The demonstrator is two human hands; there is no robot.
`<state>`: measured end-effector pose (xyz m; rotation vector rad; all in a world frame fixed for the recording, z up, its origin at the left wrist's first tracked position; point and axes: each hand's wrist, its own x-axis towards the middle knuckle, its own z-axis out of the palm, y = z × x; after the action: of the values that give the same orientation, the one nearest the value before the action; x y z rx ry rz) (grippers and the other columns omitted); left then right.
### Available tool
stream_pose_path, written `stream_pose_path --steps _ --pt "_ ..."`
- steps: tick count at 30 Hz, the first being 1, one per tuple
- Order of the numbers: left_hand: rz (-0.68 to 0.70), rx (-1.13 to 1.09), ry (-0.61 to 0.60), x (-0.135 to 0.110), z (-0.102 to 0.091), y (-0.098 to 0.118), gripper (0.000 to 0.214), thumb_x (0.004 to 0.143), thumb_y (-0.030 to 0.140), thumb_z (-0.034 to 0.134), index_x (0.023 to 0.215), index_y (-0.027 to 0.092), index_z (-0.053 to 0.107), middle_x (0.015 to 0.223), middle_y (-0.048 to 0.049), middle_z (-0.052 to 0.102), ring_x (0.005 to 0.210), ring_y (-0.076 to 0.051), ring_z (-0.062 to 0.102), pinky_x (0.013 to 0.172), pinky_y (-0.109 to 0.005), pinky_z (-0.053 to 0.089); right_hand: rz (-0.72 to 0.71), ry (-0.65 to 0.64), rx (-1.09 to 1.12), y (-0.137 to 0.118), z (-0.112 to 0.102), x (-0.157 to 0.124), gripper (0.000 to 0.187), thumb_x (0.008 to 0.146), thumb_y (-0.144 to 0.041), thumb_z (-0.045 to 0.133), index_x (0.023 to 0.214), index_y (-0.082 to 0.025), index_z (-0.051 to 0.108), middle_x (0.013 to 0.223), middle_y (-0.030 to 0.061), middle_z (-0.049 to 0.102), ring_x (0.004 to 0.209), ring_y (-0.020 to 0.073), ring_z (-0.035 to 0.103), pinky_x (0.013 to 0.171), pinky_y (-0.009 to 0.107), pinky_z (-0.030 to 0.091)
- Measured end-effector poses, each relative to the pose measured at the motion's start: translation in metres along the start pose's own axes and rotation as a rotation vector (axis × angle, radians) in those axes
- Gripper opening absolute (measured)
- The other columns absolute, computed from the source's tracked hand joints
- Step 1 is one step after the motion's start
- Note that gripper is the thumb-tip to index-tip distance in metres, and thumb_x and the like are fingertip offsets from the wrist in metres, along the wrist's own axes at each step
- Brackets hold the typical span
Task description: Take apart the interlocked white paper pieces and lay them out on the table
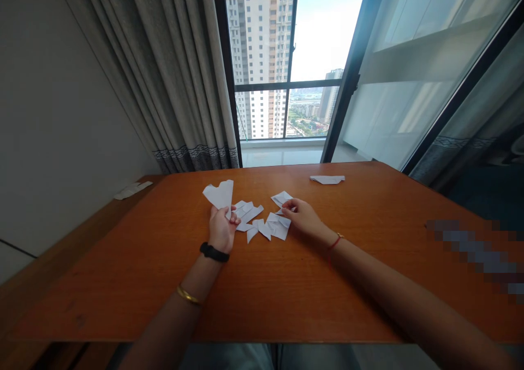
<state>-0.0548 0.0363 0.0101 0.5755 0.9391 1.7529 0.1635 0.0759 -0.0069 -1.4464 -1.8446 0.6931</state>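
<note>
The left hand (222,231) has its grip closed on a fan-shaped paper (220,194). It holds this white paper by the narrow end, and the wide end points to the far side, above the bench (262,293). Just to the right of this hand there is a slanted folded paper (246,212).

The right hand (303,215) has its thumb and fingers brought together at the edge of a creased paper (280,197); I cannot tell if the grip pinches it or only touches it. A square paper (280,227) lies on the near side of these fingertips, and pointed paper pieces (257,230) lie to its left, between the two hands.

Well apart, at the far right, a long folded paper (327,179) rests on the bench. Beyond the far edge stands a window (289,85), with a grey curtain (180,70) on its left.
</note>
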Motion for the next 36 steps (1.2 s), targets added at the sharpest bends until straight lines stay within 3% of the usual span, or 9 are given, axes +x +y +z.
stream_pose_path --steps 10,14,17,19,23,27,30,33,36 --pt "0.074 0.157 0.002 0.007 -0.006 -0.013 0.020 0.073 0.024 0.055 0.082 0.021 0.037 0.067 0.0075 0.049 0.040 -0.002 0.035 0.041 -0.016 0.031 0.131 -0.109 -0.175 -0.042 0.066 0.055 0.019 0.060 -0.024 0.072 0.050 -0.017 0.059 0.057 0.0076 0.063 0.061 0.0219 0.061 0.056 0.029 0.039" --pt "0.041 0.247 -0.081 0.004 -0.006 -0.016 0.023 0.072 0.024 0.057 0.081 0.021 0.037 0.065 0.0086 0.046 0.038 -0.001 0.031 0.039 -0.014 0.025 0.087 0.031 -0.099 -0.034 0.043 0.055 0.004 0.068 -0.019 0.061 0.065 -0.016 0.063 0.070 0.0063 0.066 0.066 0.0179 0.060 0.058 0.026 0.040" --pt "-0.028 0.303 -0.175 0.000 -0.004 -0.018 0.025 0.074 0.030 0.060 0.081 0.021 0.038 0.064 0.0089 0.044 0.038 -0.001 0.028 0.038 -0.014 0.020 0.041 0.180 -0.009 -0.029 0.001 0.041 0.015 0.076 -0.026 0.053 0.082 -0.016 0.062 0.079 0.0057 0.065 0.066 0.0152 0.058 0.058 0.025 0.041" --pt "-0.098 0.294 -0.245 -0.006 -0.001 -0.019 0.030 0.076 0.040 0.061 0.084 0.021 0.038 0.066 0.0082 0.045 0.039 -0.001 0.027 0.039 -0.014 0.019 0.045 0.229 0.252 -0.030 -0.024 0.025 0.020 0.076 -0.033 0.057 0.086 -0.016 0.060 0.072 0.0028 0.062 0.057 0.0126 0.053 0.053 0.025 0.041" --pt "-0.315 0.249 -0.497 -0.021 0.006 -0.020 0.047 0.076 0.065 0.052 0.087 0.020 0.043 0.068 0.0051 0.047 0.040 -0.002 0.025 0.039 -0.016 0.020 0.122 -0.037 0.770 -0.037 -0.041 -0.013 0.030 0.064 -0.038 0.074 0.083 -0.017 0.061 0.065 -0.0011 0.057 0.051 0.0092 0.047 0.049 0.024 0.038" --pt "-0.448 0.261 -0.730 -0.035 0.010 -0.025 0.051 0.078 0.069 0.047 0.089 0.019 0.045 0.068 0.0035 0.047 0.041 -0.003 0.027 0.040 -0.018 0.020 0.058 -0.032 0.638 -0.035 -0.018 -0.032 0.032 0.066 -0.042 0.073 0.083 -0.017 0.061 0.061 -0.0019 0.056 0.050 0.0104 0.049 0.048 0.025 0.038" --pt "-0.360 0.320 -0.743 -0.038 0.008 -0.031 0.043 0.078 0.054 0.060 0.100 0.022 0.041 0.069 0.0063 0.045 0.041 -0.002 0.027 0.041 -0.017 0.020 -0.032 0.067 0.465 -0.026 -0.006 -0.034 0.032 0.073 -0.043 0.068 0.091 -0.018 0.060 0.069 -0.0010 0.056 0.056 0.0115 0.051 0.052 0.026 0.041" --pt "-0.311 0.455 -0.778 -0.036 0.003 -0.029 0.044 0.080 0.047 0.059 0.110 0.022 0.038 0.066 0.0079 0.043 0.041 -0.003 0.025 0.041 -0.017 0.018 -0.065 0.153 0.341 -0.020 -0.011 -0.033 0.057 0.065 -0.042 0.074 0.113 -0.019 0.054 0.095 0.0038 0.058 0.067 0.0124 0.053 0.060 0.027 0.045" --pt "-0.256 0.721 -0.898 -0.036 0.001 -0.020 0.039 0.085 0.044 0.052 0.114 0.020 0.043 0.067 0.0049 0.047 0.048 -0.007 0.039 0.045 -0.019 0.028 -0.103 -0.067 0.243 -0.017 -0.022 -0.037 0.066 0.058 -0.040 0.080 0.116 -0.019 0.054 0.102 0.0053 0.059 0.076 0.0156 0.055 0.065 0.028 0.046"
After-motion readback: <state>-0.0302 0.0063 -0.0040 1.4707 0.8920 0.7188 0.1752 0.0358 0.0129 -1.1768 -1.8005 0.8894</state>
